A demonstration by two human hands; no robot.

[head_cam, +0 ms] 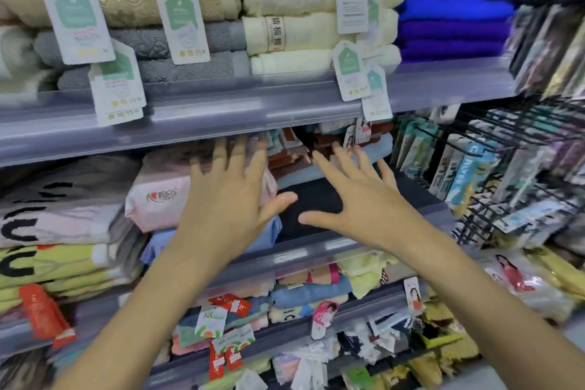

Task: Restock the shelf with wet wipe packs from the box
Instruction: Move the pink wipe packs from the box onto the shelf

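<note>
A pink wet wipe pack (158, 196) lies on the middle shelf (300, 252), on top of a light blue pack (158, 244). My left hand (228, 196) is spread flat with its fingers apart, resting against the right end of the pink pack. My right hand (354, 196) hovers open just to the right, fingers spread over a dark folded item (313, 199) on the same shelf. Neither hand holds anything. The box is out of view.
Stacked towels with hanging paper tags (182, 20) fill the top shelf. Folded printed cloths (53, 231) sit left of the pink pack. Small towels crowd the lower shelves (285, 294). A black wire rack (506, 174) with hanging packets juts out at right.
</note>
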